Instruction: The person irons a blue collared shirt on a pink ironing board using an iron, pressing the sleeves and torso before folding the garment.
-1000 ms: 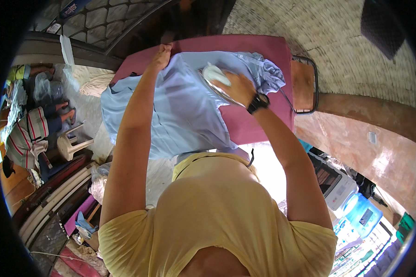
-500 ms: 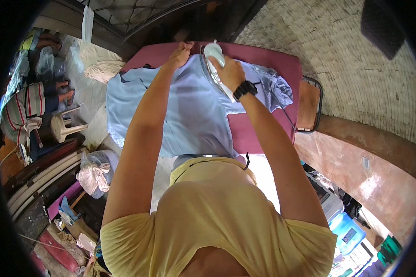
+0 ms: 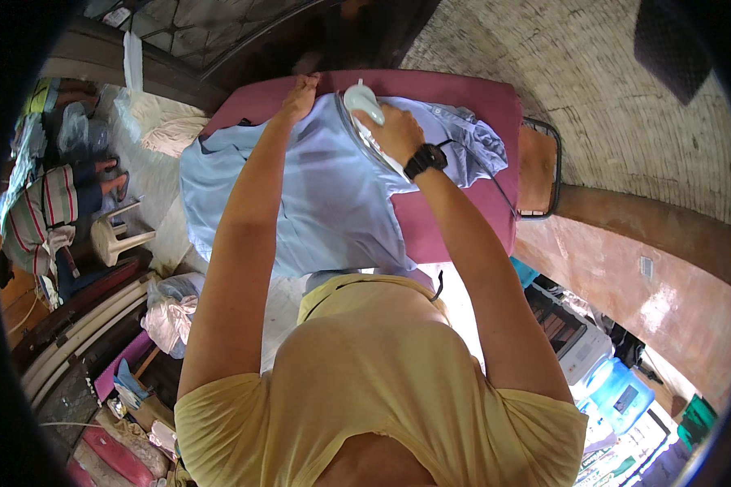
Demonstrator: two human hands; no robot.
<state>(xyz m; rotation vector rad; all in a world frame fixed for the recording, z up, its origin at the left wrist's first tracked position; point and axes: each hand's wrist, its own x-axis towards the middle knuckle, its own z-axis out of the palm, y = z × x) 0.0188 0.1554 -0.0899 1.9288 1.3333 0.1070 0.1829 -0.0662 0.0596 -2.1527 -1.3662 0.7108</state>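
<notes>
A light blue shirt [image 3: 325, 203] lies spread over a maroon-covered ironing board [image 3: 463, 227], its right part bunched in folds. My right hand [image 3: 396, 131] is wrapped round the handle of a pale green and white iron [image 3: 362, 99], which rests on the shirt near the board's far side. The iron's soleplate is mostly hidden by its body and my hand. At the far edge of the shirt, to the left of the iron, my left hand [image 3: 300, 99] has its fingers closed on the cloth. A dark cord runs from beside my right wrist across the shirt's right part.
A metal-framed end [image 3: 540, 170] sticks out at the board's right. To the left are a beige plastic stool [image 3: 114, 235], a person in striped cloth [image 3: 41, 207] and plastic bags [image 3: 170, 312]. A blue water container [image 3: 617, 394] stands low on the right.
The iron in my right hand has come slightly nearer to me over the shirt. My left hand has shifted a little left along the far edge. The whole view has shifted slightly.
</notes>
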